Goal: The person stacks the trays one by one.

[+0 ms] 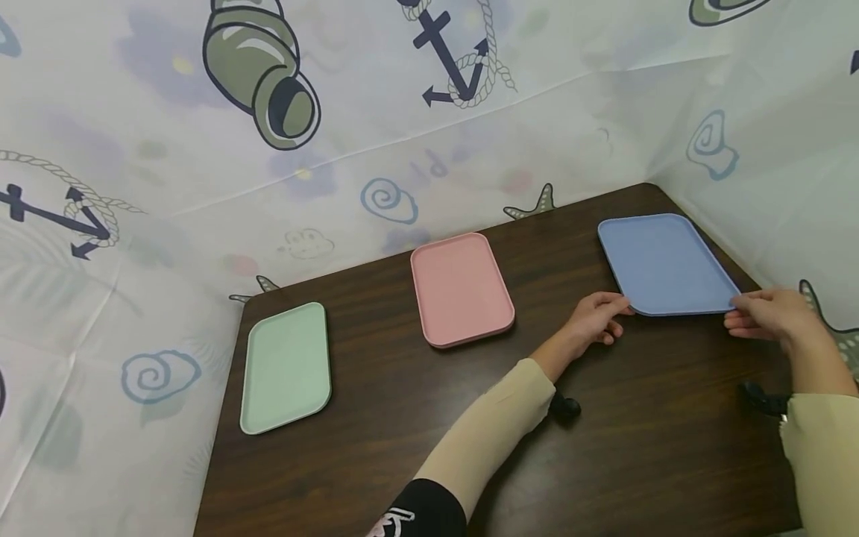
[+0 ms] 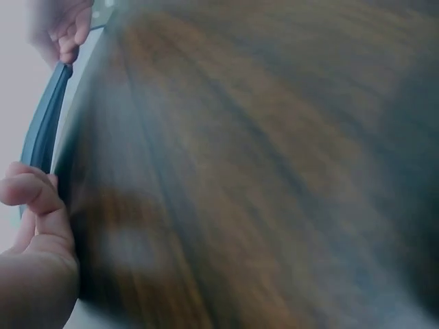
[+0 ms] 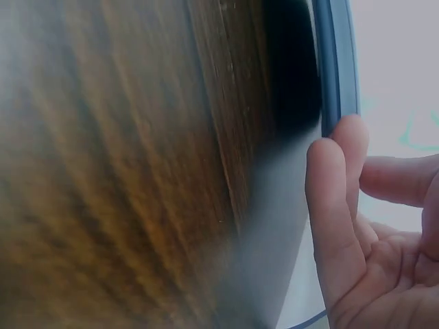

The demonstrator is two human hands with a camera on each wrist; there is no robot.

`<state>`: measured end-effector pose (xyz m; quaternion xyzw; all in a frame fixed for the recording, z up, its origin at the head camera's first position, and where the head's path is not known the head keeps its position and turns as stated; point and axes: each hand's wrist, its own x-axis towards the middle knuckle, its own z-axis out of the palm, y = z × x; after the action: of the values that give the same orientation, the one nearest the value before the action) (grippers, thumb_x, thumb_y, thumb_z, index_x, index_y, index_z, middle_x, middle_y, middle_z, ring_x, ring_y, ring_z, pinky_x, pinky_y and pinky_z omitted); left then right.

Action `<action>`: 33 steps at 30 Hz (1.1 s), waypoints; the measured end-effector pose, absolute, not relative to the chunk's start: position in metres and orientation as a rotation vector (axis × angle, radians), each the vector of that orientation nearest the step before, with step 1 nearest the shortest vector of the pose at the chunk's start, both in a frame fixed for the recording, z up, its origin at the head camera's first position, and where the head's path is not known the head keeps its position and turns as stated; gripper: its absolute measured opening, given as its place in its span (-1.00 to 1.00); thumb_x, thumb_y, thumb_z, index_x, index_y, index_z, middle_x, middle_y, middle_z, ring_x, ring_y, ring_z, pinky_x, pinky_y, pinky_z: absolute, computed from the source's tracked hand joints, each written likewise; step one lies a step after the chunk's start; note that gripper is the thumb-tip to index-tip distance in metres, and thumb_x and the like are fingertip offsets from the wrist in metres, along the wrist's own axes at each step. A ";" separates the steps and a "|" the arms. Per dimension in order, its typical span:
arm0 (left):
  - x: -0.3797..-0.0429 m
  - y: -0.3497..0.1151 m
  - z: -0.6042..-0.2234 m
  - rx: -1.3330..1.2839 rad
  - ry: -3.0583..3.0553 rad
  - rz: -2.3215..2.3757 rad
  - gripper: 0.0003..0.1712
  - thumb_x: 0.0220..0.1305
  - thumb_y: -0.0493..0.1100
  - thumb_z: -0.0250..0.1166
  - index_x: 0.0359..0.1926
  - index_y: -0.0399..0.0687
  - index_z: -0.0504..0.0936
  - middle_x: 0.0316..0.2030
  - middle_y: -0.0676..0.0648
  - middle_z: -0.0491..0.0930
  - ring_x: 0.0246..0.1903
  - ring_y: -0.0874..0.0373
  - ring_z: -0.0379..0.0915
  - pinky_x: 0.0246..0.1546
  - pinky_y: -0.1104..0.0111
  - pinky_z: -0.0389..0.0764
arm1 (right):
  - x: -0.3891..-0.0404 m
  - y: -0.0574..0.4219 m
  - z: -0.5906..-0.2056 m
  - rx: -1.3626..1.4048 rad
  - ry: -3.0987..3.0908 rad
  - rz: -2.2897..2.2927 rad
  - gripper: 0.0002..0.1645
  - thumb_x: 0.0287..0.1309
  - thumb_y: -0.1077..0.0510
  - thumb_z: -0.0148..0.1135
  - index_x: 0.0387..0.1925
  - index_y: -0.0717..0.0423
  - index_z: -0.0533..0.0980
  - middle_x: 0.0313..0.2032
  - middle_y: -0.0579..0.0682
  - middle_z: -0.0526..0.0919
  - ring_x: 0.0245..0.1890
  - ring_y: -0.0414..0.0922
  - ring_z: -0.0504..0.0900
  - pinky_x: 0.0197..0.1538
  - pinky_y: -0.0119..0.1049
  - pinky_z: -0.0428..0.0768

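A blue rectangular tray [image 1: 671, 265] with a low raised rim is at the table's far right. My left hand [image 1: 596, 317] pinches its near left corner between thumb and fingers. At the near right corner, my right hand [image 1: 768, 317] grips the rim, thumb on top and fingers beneath. The right wrist view shows the tray's edge [image 3: 336, 62] side-on at my fingertips, close over the tabletop with a dark shadow beside it. Both hands [image 2: 41, 219] appear at the two ends of that edge in the left wrist view.
A pink tray [image 1: 463, 289] lies at the back middle of the dark wooden table [image 1: 376, 455], and a green tray [image 1: 287, 369] at the left. Patterned white cloth [image 1: 349, 97] hangs along the back and sides. Black wrist straps [image 1: 565, 409] sit under my forearms.
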<state>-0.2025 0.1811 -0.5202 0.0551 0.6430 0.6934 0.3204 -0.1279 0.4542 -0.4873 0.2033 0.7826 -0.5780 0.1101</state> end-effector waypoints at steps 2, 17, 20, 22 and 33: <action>-0.201 0.180 -0.522 0.124 1.712 1.868 -0.81 0.37 -0.03 0.25 -0.06 0.06 0.57 -0.33 0.08 0.64 -0.69 0.25 0.38 -0.74 0.46 0.35 | -0.126 0.453 -0.488 0.556 2.264 -1.712 -0.30 0.48 0.16 -0.18 0.24 0.77 -0.06 -0.49 -0.10 0.67 -0.45 -0.20 0.71 -0.25 -0.21 0.67; -0.173 0.159 -0.519 -0.060 1.942 1.945 -0.83 0.20 -0.29 0.38 -0.20 -0.01 0.64 -0.45 -0.15 0.69 -0.82 0.24 0.26 -0.79 0.47 0.20 | -0.095 0.425 -0.497 0.423 2.080 -1.931 -0.65 0.43 0.25 0.03 -0.02 0.46 0.17 -0.45 0.01 0.69 -0.47 -0.10 0.71 -0.34 -0.22 0.67; -0.163 0.147 -0.518 -0.033 1.967 1.918 -0.75 0.19 -0.31 0.38 -0.10 -0.03 0.64 -0.44 -0.19 0.69 -0.82 0.23 0.26 -0.79 0.47 0.18 | -0.088 0.418 -0.499 0.402 2.061 -1.962 -0.72 0.41 0.27 0.05 -0.07 0.40 0.20 -0.45 0.04 0.69 -0.47 -0.08 0.72 -0.35 -0.21 0.67; -0.156 0.137 -0.518 -0.013 1.962 1.922 -0.73 0.18 -0.32 0.39 -0.09 -0.02 0.64 -0.44 -0.21 0.69 -0.82 0.24 0.25 -0.80 0.48 0.17 | -0.084 0.413 -0.499 0.375 2.054 -1.966 -0.78 0.41 0.27 0.06 -0.08 0.33 0.25 -0.44 0.04 0.69 -0.46 -0.07 0.72 -0.34 -0.21 0.67; -0.115 0.068 -0.513 0.165 1.879 2.017 -0.67 0.17 -0.37 0.35 -0.07 -0.12 0.47 -0.54 -0.02 0.60 -0.83 0.25 0.23 -0.77 0.46 0.27 | -0.069 0.373 -0.488 0.103 2.113 -1.927 -0.90 0.41 0.33 0.02 -0.09 0.21 0.32 -0.41 0.14 0.70 -0.47 -0.05 0.71 -0.35 -0.17 0.67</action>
<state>-0.1154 0.0677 -0.5130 0.0586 0.6681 0.7172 0.1892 -0.0687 0.3730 -0.4881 0.0357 0.7311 -0.6668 0.1399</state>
